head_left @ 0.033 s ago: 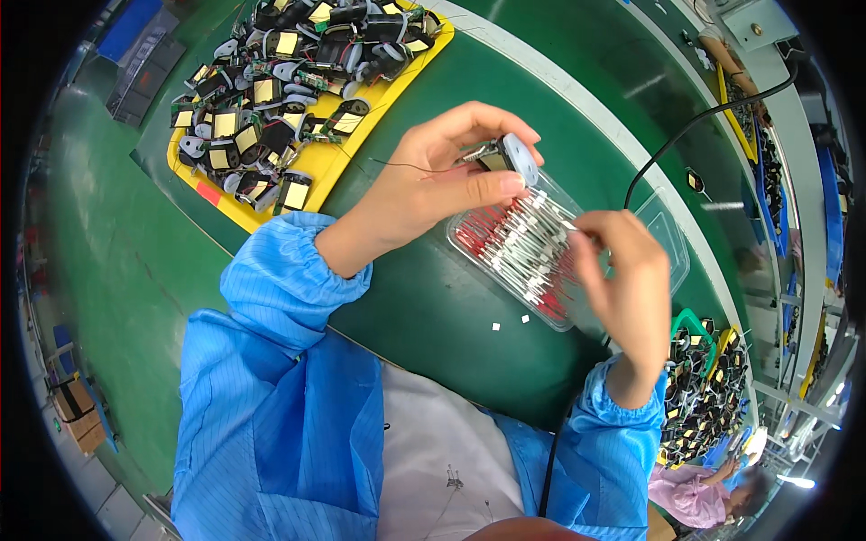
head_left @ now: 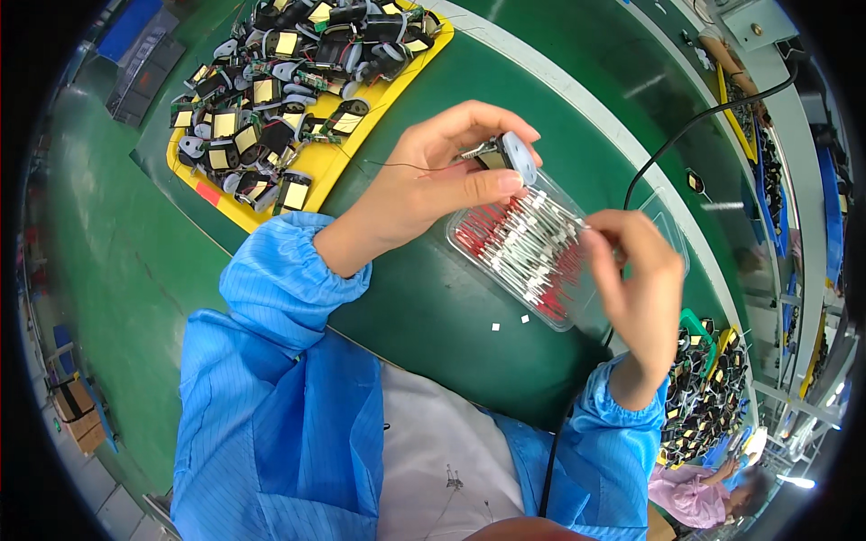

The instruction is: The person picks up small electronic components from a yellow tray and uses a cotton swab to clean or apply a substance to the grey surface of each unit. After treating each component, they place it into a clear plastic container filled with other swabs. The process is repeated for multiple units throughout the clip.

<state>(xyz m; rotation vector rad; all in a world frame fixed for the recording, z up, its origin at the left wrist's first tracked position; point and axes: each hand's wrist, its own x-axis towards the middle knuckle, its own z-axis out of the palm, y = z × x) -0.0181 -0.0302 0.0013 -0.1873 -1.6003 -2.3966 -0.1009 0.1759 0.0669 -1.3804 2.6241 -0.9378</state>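
Note:
My left hand (head_left: pixel 451 171) is closed round a small black-and-grey device (head_left: pixel 514 160) with a pale pad and thin loose wires, held above the far edge of a clear plastic box (head_left: pixel 532 316). Many thin red and white wire leads (head_left: pixel 528 243) with white ends lie across that box. At the box's right side, my right hand (head_left: pixel 636 279) has its thumb and index finger pinched together. A small pale tip shows at those fingertips, too small to name.
A yellow tray (head_left: pixel 334 167) heaped with similar devices sits at the far left. Two tiny white squares (head_left: pixel 496 327) lie on the green table (head_left: pixel 424 316). A clear lid (head_left: pixel 672 243) and a black cable (head_left: pixel 667 135) are at the right; beyond, a person in pink (head_left: pixel 690 494).
My right hand has shifted slightly to the right, away from the device. The left hand and the device stay nearly in place.

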